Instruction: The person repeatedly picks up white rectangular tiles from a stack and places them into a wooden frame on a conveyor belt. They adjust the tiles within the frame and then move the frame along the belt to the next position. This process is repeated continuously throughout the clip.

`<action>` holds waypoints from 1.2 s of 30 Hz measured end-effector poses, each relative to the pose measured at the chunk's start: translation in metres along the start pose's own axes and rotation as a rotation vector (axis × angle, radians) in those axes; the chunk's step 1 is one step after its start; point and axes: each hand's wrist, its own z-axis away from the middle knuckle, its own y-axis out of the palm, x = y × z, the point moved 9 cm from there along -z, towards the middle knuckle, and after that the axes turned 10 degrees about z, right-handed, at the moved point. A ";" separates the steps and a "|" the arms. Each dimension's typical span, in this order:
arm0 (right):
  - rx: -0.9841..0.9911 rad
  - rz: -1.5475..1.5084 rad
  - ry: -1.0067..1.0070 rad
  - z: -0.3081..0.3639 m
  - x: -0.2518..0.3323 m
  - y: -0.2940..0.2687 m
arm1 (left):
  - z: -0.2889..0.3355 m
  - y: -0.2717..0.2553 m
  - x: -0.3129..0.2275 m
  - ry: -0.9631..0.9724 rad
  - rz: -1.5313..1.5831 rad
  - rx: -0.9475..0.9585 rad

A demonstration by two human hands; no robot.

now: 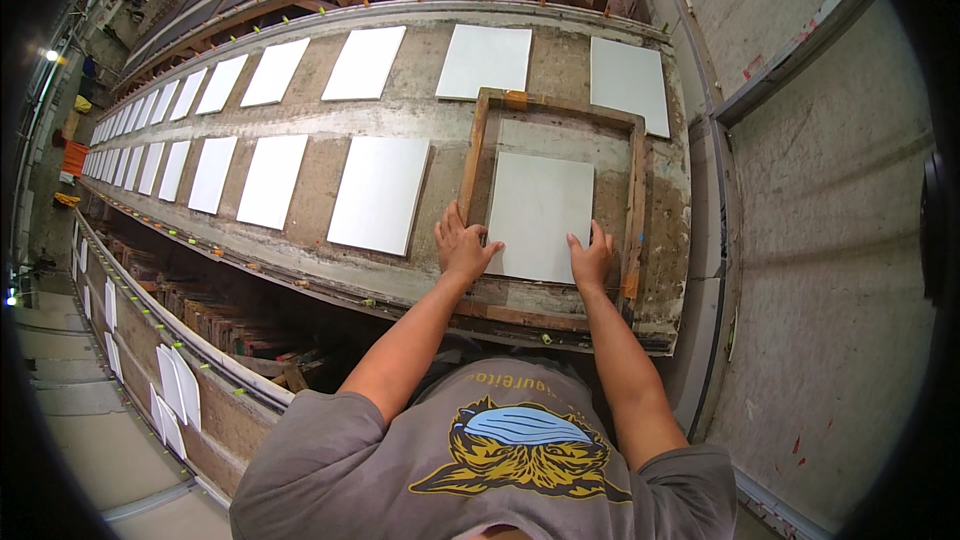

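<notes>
A wooden frame [636,185], patched with orange tape at its corners, lies at the near end of a long table. Inside its outline is a white rectangular sheet [545,205], slightly duller than the other sheets. My left hand [466,245] rests over the frame's left side with fingers spread, its thumb at the sheet's left edge. At the sheet's lower right edge is my right hand [592,258], thumb and forefinger apart, inside the frame's right side. Neither hand appears to grip anything. Whether a fine mesh spans the frame is hard to make out.
Two rows of white sheets [380,190] run along the long table [440,45] toward the far left. Small coloured clips [368,303] line its edge. Another table [215,395] with white pieces stands lower left. A grey wall [820,240] rises at the right.
</notes>
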 end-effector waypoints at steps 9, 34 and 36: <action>-0.042 0.039 -0.048 0.001 0.004 -0.005 | -0.001 0.006 0.007 -0.015 -0.028 0.016; -0.082 -0.038 -0.119 -0.004 -0.002 -0.006 | -0.003 0.007 0.006 -0.022 -0.044 0.040; -0.159 -0.047 -0.176 -0.004 -0.004 -0.005 | 0.003 0.000 -0.009 0.063 -0.152 -0.057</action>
